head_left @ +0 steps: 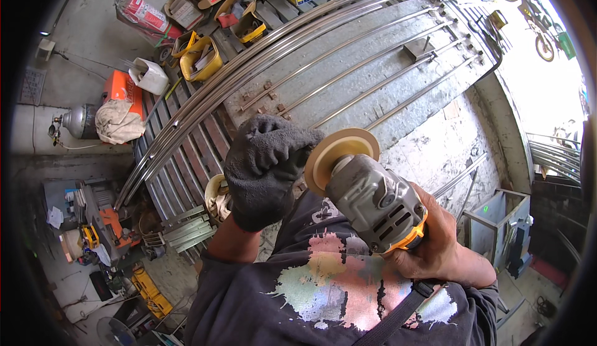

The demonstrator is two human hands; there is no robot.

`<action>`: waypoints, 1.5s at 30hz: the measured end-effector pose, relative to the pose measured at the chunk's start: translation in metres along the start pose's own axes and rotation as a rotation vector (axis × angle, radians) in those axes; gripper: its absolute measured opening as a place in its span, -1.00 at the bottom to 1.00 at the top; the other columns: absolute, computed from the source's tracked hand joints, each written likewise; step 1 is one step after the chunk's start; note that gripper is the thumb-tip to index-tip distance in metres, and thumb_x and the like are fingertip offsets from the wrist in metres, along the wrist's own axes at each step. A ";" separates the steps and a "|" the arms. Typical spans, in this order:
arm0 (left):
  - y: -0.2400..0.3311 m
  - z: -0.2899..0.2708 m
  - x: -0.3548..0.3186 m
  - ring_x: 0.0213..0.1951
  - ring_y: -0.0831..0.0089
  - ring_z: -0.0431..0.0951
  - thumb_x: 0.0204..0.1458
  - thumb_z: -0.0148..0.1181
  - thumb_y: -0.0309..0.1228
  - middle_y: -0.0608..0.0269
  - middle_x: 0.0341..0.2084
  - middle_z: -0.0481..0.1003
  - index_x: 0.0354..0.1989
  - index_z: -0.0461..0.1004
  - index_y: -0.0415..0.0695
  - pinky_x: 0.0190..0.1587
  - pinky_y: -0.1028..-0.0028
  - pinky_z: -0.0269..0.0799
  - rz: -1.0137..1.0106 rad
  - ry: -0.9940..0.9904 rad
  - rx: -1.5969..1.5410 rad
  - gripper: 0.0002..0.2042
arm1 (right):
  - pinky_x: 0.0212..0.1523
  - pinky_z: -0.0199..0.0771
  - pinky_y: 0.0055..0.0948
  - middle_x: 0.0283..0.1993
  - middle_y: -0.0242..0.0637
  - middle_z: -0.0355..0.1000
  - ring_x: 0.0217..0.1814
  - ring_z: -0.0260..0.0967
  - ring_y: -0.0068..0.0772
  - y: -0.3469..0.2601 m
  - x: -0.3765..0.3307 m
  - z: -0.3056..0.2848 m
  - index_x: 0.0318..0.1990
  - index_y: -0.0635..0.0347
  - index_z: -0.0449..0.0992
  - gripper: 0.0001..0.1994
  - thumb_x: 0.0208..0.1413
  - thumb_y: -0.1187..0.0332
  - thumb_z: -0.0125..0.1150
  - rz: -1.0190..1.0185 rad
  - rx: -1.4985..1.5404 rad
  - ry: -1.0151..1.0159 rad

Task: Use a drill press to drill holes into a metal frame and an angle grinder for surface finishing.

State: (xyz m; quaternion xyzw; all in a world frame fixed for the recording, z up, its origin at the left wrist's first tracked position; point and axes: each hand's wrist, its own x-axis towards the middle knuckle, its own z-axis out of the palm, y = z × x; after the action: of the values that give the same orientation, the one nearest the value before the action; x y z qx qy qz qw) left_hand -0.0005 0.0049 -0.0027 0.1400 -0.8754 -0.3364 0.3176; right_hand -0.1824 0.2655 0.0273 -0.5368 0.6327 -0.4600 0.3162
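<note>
My right hand (438, 237), bare, is wrapped round the body of an angle grinder (379, 200) with a grey metal head and yellow trim. A thin tan disc (318, 167) sits on its front, tilted toward my left side. In a dark, dusty work glove, my left hand (264, 172) is closed just left of the disc. Its finger and thumb tips reach the disc's edge; whether they touch it or pinch something small is hidden. Beyond both hands, several slim metal rods (382, 86) lie across a grey steel plate (354, 32).
A bundle of long shiny tubes (244, 61) crosses the slatted bench. Past it stand a yellow bin (202, 60), a white container (149, 76) and a fire extinguisher (142, 13). A pale cloth (118, 122) lies far left. At right is a metal box frame (491, 212).
</note>
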 end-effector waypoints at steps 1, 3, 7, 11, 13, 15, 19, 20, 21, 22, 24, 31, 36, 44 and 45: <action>-0.002 0.003 -0.001 -0.30 0.52 0.41 0.28 0.33 -0.60 0.40 -0.35 0.39 -0.12 0.52 -0.17 -0.08 0.41 0.50 -0.052 -0.009 -0.059 -0.89 | 0.36 0.55 -0.12 0.37 0.18 0.49 0.35 0.57 0.10 0.000 0.000 0.000 0.48 0.51 0.29 -0.09 0.09 0.20 0.66 0.015 -0.005 -0.010; -0.007 0.008 -0.003 -0.30 0.54 0.37 0.29 0.31 -0.60 0.41 -0.35 0.34 -0.13 0.46 -0.19 -0.06 0.42 0.49 -0.162 -0.014 -0.181 -0.87 | 0.36 0.56 -0.11 0.38 0.18 0.49 0.36 0.57 0.11 -0.001 -0.001 -0.001 0.48 0.51 0.28 -0.09 0.09 0.21 0.66 0.011 0.009 -0.016; -0.006 0.009 -0.004 -0.28 0.47 0.39 0.30 0.29 -0.57 0.38 -0.34 0.36 -0.12 0.52 -0.12 0.00 0.40 0.49 -0.109 0.005 -0.096 -0.91 | 0.36 0.56 -0.11 0.38 0.17 0.48 0.37 0.57 0.11 0.000 -0.001 -0.002 0.49 0.50 0.27 -0.08 0.10 0.20 0.65 0.016 0.012 -0.020; 0.000 0.003 0.001 -0.24 0.36 0.47 0.27 0.30 -0.53 0.33 -0.30 0.44 -0.08 0.64 -0.02 0.05 0.34 0.50 0.022 0.027 0.063 -0.87 | 0.36 0.56 -0.12 0.38 0.16 0.49 0.37 0.57 0.09 0.001 -0.003 -0.001 0.48 0.49 0.30 -0.10 0.10 0.19 0.64 0.008 0.013 -0.011; 0.001 0.002 0.005 -0.19 0.28 0.53 0.23 0.34 -0.52 0.32 -0.26 0.51 -0.04 0.70 0.03 0.06 0.28 0.49 0.065 0.030 0.095 -0.81 | 0.34 0.58 -0.13 0.37 0.16 0.50 0.36 0.58 0.08 0.002 -0.003 0.000 0.47 0.50 0.31 -0.11 0.09 0.19 0.64 0.009 -0.032 -0.005; 0.000 0.001 0.007 -0.14 0.22 0.57 0.18 0.36 -0.52 0.31 -0.22 0.58 -0.01 0.73 0.05 0.06 0.25 0.49 0.057 0.047 0.116 -0.76 | 0.33 0.59 -0.14 0.34 0.16 0.52 0.34 0.60 0.06 0.003 -0.004 0.001 0.46 0.51 0.33 -0.12 0.09 0.20 0.63 0.002 0.009 0.013; 0.001 0.001 0.004 -0.14 0.23 0.58 0.17 0.38 -0.52 0.32 -0.22 0.61 -0.06 0.75 0.02 0.05 0.26 0.48 -0.073 0.084 0.011 -0.79 | 0.32 0.60 -0.16 0.31 0.17 0.55 0.32 0.62 0.03 0.006 -0.004 0.002 0.44 0.54 0.34 -0.13 0.08 0.19 0.63 -0.040 -0.028 0.050; 0.001 0.001 0.003 -0.14 0.24 0.57 0.17 0.38 -0.52 0.32 -0.23 0.61 -0.08 0.76 0.01 0.04 0.27 0.48 -0.112 0.093 -0.030 -0.81 | 0.31 0.60 -0.16 0.31 0.17 0.55 0.31 0.62 0.03 0.006 -0.004 0.002 0.44 0.54 0.34 -0.13 0.09 0.19 0.63 -0.049 -0.024 0.052; 0.002 0.002 0.002 -0.15 0.25 0.57 0.17 0.38 -0.52 0.33 -0.24 0.62 -0.10 0.76 0.00 0.03 0.28 0.48 -0.151 0.100 -0.072 -0.83 | 0.31 0.60 -0.16 0.31 0.17 0.55 0.31 0.62 0.03 0.006 -0.004 0.002 0.44 0.55 0.35 -0.13 0.09 0.19 0.63 -0.043 -0.025 0.048; 0.003 0.003 0.002 -0.16 0.27 0.57 0.18 0.38 -0.52 0.33 -0.24 0.61 -0.12 0.77 -0.01 0.02 0.29 0.47 -0.169 0.104 -0.088 -0.84 | 0.31 0.60 -0.16 0.30 0.16 0.55 0.31 0.63 0.03 0.006 -0.004 0.001 0.43 0.55 0.35 -0.14 0.09 0.19 0.63 -0.039 -0.033 0.048; 0.005 0.003 0.003 -0.17 0.29 0.56 0.18 0.39 -0.51 0.35 -0.25 0.61 -0.13 0.77 -0.02 0.00 0.32 0.47 -0.182 0.107 -0.093 -0.86 | 0.31 0.60 -0.16 0.30 0.16 0.55 0.30 0.63 0.02 0.005 -0.004 0.000 0.44 0.55 0.35 -0.14 0.09 0.21 0.62 -0.010 -0.001 0.031; 0.007 0.003 0.010 -0.25 0.34 0.49 0.17 0.42 -0.49 0.38 -0.36 0.52 -0.16 0.75 -0.01 -0.07 0.33 0.44 -0.043 0.057 0.114 -0.89 | 0.32 0.60 -0.15 0.32 0.15 0.54 0.32 0.62 0.02 0.002 -0.001 0.000 0.46 0.53 0.33 -0.14 0.08 0.26 0.61 0.015 0.027 0.005; 0.003 0.005 0.010 -0.29 0.36 0.46 0.20 0.41 -0.52 0.38 -0.37 0.48 -0.20 0.73 -0.02 -0.11 0.37 0.43 -0.033 0.050 0.020 -0.92 | 0.32 0.60 -0.15 0.33 0.14 0.54 0.31 0.62 0.02 0.002 0.001 -0.002 0.47 0.52 0.31 -0.14 0.07 0.29 0.60 -0.013 0.005 -0.009; 0.006 0.007 0.006 -0.24 0.40 0.53 0.16 0.46 -0.59 0.36 -0.34 0.55 -0.18 0.72 -0.07 -0.08 0.38 0.49 -0.098 0.066 -0.017 -0.87 | 0.33 0.60 -0.14 0.32 0.14 0.54 0.31 0.62 0.04 0.000 0.002 -0.001 0.46 0.51 0.32 -0.14 0.05 0.31 0.61 0.002 -0.009 -0.009; 0.006 0.006 0.007 -0.24 0.39 0.54 0.16 0.46 -0.58 0.35 -0.33 0.56 -0.17 0.72 -0.07 -0.07 0.37 0.50 -0.083 0.070 -0.004 -0.87 | 0.33 0.60 -0.14 0.33 0.14 0.54 0.31 0.62 0.04 0.000 0.002 -0.001 0.46 0.51 0.32 -0.14 0.05 0.31 0.62 0.009 -0.008 -0.007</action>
State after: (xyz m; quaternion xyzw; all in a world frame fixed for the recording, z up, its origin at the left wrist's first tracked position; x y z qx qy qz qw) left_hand -0.0096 0.0096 0.0012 0.1871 -0.8567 -0.3457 0.3340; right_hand -0.1838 0.2642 0.0276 -0.5368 0.6359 -0.4541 0.3182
